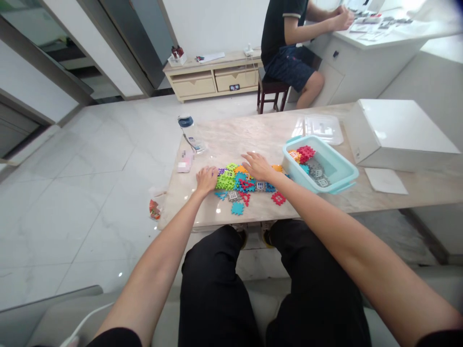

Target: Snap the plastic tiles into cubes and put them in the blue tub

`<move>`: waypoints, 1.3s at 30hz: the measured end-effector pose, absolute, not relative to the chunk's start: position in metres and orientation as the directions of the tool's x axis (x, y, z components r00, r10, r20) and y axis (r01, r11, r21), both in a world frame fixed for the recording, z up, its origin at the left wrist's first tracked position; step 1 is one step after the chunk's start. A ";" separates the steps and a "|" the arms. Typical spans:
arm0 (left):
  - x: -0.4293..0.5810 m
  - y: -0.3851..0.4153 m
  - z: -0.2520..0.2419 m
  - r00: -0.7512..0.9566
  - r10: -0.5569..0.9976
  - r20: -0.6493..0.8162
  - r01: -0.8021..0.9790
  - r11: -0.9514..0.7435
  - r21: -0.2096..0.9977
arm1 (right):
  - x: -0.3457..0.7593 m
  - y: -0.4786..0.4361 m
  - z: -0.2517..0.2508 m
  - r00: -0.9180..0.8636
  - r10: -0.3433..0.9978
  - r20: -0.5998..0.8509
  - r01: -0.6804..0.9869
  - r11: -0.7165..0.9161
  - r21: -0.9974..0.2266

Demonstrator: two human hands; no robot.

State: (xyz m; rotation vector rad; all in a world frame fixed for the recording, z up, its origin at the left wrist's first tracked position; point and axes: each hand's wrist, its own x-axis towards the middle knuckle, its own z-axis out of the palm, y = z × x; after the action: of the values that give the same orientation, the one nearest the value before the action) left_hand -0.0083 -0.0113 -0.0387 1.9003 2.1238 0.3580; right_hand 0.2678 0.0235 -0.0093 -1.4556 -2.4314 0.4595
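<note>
A heap of plastic interlocking building tiles lies on the table in front of me. Green tiles (225, 181) are at its left side, blue tiles (239, 182) in the middle. My left hand (207, 179) rests at the heap's left edge, fingers apart, beside the green tiles. Over the heap's upper right part spreads my right hand (258, 166), its fingers stretched out and partly covering orange tiles (240, 169). Nearer to me lie a loose light-blue tile (238, 208), a grey window tile (233, 195) and a red square tile (278, 198).
A light-blue tub (338, 176) with red and grey tiles stands to the right, a clear lid (323, 129) behind it. Farther right is a white box (401, 130). A water bottle (191, 135) and pink packet (184, 161) stand left. A person (285, 43) sits at another desk.
</note>
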 end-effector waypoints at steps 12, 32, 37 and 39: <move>0.019 -0.054 0.005 -0.014 0.998 0.059 0.971 -0.001 0.237 | 0.343 -0.012 0.032 -0.291 0.952 -0.098 0.854 0.213 -0.474; 0.119 -0.096 0.068 0.273 0.961 -0.031 0.944 -0.262 0.201 | 0.365 -0.031 -0.007 -0.304 0.900 -0.312 0.948 0.251 -0.197; 0.112 -0.093 0.065 0.284 0.955 -0.090 0.948 -0.266 0.175 | 0.361 -0.029 -0.013 -0.275 0.931 -0.242 0.946 0.217 -0.239; 0.109 -0.092 0.064 0.292 0.950 -0.109 0.947 -0.271 0.174 | 0.360 -0.030 -0.014 -0.276 0.933 -0.231 0.946 0.222 -0.235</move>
State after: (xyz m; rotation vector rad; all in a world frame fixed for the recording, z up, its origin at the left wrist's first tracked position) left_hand 0.1091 -0.0915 0.0638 2.3518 1.7557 0.0248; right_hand 0.3597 -0.0301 -0.0144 -1.9140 -2.4864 0.5273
